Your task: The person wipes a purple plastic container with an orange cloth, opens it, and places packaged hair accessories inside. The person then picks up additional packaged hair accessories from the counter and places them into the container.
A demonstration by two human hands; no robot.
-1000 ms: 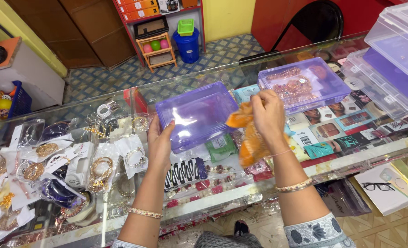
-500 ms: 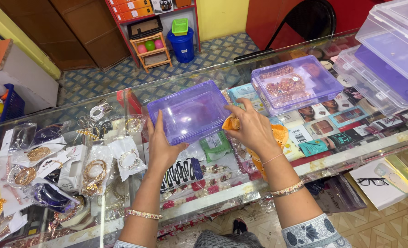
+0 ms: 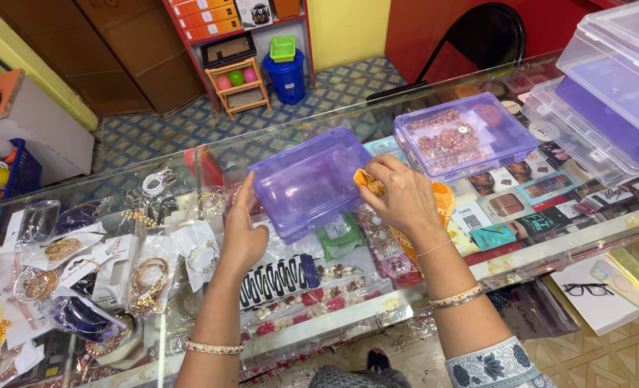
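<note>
I saw the translucent purple rectangular plastic box [image 3: 309, 183] lying on the glass counter top [image 3: 578, 237], tipped up on its near edge so that one broad face was turned toward me. Its long axis ran left to right, rising slightly toward the far right corner.

My left hand [image 3: 242, 233] was braced flat against the box's left end, fingers spread and open, pressing rather than gripping. My right hand [image 3: 398, 197] was closed around a bunched orange cloth [image 3: 442, 205], and pressed it to the box's right end. The cloth trailed out beneath my wrist.

Just right of the box, close but apart from it, stood a second lidded purple plastic box of beaded jewellery [image 3: 463, 136]. Farther right, at the counter's end, sat a stack of clear plastic tubs with purple bases [image 3: 607, 93].

On the left, room was tight: packets of bangles and earrings on white cards [image 3: 68, 273] crowded under the glass. The counter's near metal edge [image 3: 521, 259] ran just beyond my forearms. Past the counter's far edge lay blue patterned floor tiles [image 3: 183, 133].
</note>
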